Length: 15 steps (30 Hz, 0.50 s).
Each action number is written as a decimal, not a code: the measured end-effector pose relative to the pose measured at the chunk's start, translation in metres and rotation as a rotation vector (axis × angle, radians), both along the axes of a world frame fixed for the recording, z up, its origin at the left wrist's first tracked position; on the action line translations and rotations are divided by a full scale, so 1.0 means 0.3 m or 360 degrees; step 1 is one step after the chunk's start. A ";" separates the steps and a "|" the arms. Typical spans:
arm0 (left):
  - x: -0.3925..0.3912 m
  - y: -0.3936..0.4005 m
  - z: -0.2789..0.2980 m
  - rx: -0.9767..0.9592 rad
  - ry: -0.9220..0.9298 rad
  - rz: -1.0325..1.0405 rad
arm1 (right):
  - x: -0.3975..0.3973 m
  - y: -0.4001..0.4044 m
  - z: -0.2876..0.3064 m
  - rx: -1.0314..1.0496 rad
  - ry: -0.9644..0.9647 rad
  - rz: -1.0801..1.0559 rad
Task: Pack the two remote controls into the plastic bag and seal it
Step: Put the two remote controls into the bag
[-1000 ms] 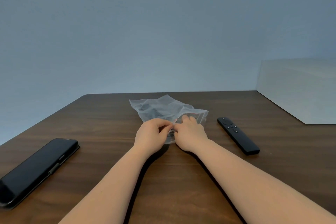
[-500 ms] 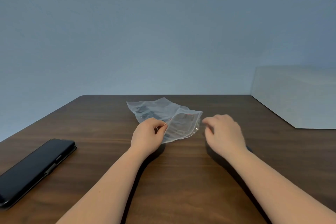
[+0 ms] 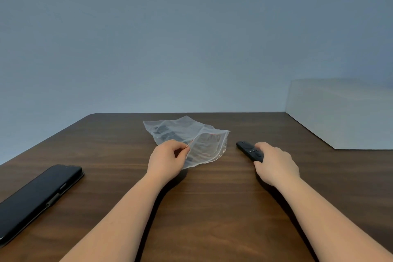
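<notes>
Nearest on the left, a black phone (image 3: 36,199) lies flat on the brown table (image 3: 212,208). Left hand (image 3: 168,158) pinches the near lip of the clear plastic bag (image 3: 187,138), lifting its mouth open. Right hand (image 3: 275,164) closes over the black remote (image 3: 248,150), which lies on the wood just right of the bag. Deeper inside the bag, a dark shape shows, too blurred to name
</notes>
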<state>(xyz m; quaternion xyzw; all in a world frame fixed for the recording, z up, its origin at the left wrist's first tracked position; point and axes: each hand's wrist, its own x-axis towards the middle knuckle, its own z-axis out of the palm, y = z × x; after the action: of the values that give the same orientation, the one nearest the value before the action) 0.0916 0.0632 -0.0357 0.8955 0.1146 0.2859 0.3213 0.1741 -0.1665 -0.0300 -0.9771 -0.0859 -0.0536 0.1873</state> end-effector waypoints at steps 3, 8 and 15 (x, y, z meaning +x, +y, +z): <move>0.001 0.004 -0.003 0.0010 0.0020 0.0004 | 0.006 0.016 -0.007 0.0093 -0.0113 0.0041; 0.002 0.000 -0.002 0.0006 0.0024 -0.0004 | 0.011 0.015 -0.009 0.0272 -0.0228 0.0087; 0.004 0.009 -0.001 -0.0013 -0.0087 0.0057 | -0.110 0.053 0.068 0.0603 -0.0449 0.0582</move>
<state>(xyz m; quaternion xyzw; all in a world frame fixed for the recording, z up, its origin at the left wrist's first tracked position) 0.0927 0.0658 -0.0358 0.8838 0.1229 0.3157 0.3226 0.1412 -0.1507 -0.0097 -0.8760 -0.2740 -0.1692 0.3591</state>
